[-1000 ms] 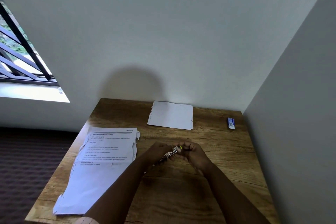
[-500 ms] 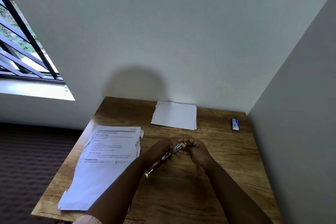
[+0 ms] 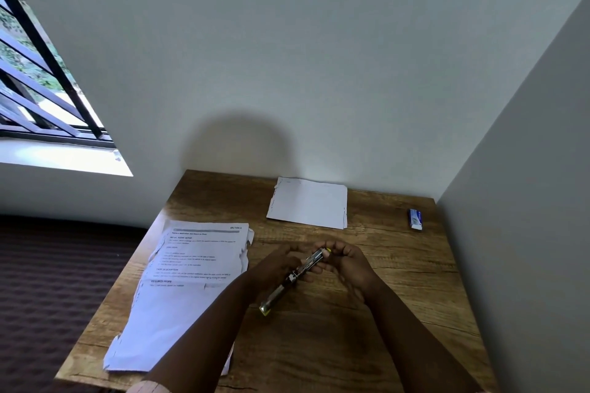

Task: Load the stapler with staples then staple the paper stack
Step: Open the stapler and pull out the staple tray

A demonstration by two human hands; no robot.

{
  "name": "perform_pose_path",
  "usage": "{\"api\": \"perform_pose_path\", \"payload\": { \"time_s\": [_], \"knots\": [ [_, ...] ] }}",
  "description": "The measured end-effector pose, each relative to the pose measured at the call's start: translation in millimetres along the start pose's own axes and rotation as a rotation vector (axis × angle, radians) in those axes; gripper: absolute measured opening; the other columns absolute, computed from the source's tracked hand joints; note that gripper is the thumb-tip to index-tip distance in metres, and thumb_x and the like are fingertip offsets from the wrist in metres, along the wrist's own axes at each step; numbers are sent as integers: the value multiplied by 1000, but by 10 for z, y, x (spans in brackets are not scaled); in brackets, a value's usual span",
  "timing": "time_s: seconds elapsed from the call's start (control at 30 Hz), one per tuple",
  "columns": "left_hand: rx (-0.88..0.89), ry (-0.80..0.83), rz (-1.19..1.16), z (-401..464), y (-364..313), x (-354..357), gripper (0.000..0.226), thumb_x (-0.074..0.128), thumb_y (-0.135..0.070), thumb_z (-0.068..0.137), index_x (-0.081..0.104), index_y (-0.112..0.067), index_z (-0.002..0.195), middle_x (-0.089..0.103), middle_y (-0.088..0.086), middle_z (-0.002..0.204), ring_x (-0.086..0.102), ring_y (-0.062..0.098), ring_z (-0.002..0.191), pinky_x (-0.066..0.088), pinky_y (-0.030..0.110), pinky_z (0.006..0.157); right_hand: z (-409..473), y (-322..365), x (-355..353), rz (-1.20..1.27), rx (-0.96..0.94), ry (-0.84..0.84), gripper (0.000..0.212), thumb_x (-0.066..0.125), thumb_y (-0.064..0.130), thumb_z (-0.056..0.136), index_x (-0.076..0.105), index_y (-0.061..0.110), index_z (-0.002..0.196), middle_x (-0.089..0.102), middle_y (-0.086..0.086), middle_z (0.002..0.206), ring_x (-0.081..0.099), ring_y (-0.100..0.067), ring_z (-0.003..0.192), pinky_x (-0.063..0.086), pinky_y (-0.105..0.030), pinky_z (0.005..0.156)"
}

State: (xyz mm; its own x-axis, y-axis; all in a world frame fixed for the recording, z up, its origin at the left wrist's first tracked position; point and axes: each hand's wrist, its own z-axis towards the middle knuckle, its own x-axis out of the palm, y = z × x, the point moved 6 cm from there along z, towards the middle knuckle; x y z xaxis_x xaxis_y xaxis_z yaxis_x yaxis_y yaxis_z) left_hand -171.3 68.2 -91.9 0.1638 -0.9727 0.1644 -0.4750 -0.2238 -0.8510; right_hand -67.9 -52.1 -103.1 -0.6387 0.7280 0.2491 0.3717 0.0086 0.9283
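Observation:
A slim metal stapler (image 3: 293, 277) with yellow ends lies opened out long, slanting from lower left to upper right above the wooden table (image 3: 399, 297). My left hand (image 3: 274, 268) grips its middle. My right hand (image 3: 348, 262) pinches its upper yellow-tipped end. A printed paper stack (image 3: 191, 268) lies at the table's left side, partly under my left forearm. A small blue and white staple box (image 3: 415, 219) sits at the far right. Whether staples are in the stapler is hidden.
A blank white sheet (image 3: 308, 202) lies at the back of the table against the wall. A wall stands close along the table's right edge. A barred window is at the left, with dark floor below it.
The stapler has swung open from a short folded shape in both hands to a long straight one, its lower end now sticking out below my left hand. The camera tilted slightly.

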Motion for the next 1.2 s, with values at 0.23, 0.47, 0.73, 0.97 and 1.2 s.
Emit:
{"api": "perform_pose_path", "payload": {
  "time_s": [0.23, 0.47, 0.73, 0.97, 1.2],
  "knots": [
    [-171, 156, 29, -7, 146, -24, 33, 38, -6, 99, 56, 4, 124, 64, 20, 119, 63, 26, 102, 49, 42, 93, -19, 66, 10, 7, 8, -31, 24, 61, 0, 86, 74, 20, 89, 74, -2, 97, 68, -15, 87, 54, -26, 67],
    [-97, 55, -136, 47, 192, -46, 29, 45, -19, 99, 65, -1, 112, 74, 11, 94, 67, 18, 73, 56, 28, 63, -10, 210, 43, 30, -42, -58, 19, 63, 1, 86, 72, 18, 91, 74, -6, 99, 67, -16, 86, 51, -27, 66],
    [-78, 116, -140, 95, 216, -21, 24, 55, -23, 95, 69, -5, 104, 73, 14, 95, 68, 25, 80, 58, 36, 70, -10, 204, 130, 29, -34, -48, 21, 64, 2, 84, 70, 18, 97, 72, -15, 110, 66, -23, 96, 49, -29, 68],
    [30, 24, -10, 81, 158, -20, 25, 57, -27, 95, 70, -6, 96, 74, 13, 87, 68, 23, 73, 57, 33, 63, -59, 234, 54, -6, -49, -29, 17, 66, 5, 83, 74, 17, 93, 72, -12, 111, 67, -20, 95, 53, -27, 69],
    [98, -46, 28, 88, 109, 8, 22, 58, -24, 95, 70, -5, 97, 73, 13, 84, 68, 19, 66, 55, 28, 57, -69, 299, 17, -92, -128, -119, 22, 57, -1, 88, 74, 12, 87, 76, -1, 91, 68, -11, 75, 54, -23, 61]
  ]
}}
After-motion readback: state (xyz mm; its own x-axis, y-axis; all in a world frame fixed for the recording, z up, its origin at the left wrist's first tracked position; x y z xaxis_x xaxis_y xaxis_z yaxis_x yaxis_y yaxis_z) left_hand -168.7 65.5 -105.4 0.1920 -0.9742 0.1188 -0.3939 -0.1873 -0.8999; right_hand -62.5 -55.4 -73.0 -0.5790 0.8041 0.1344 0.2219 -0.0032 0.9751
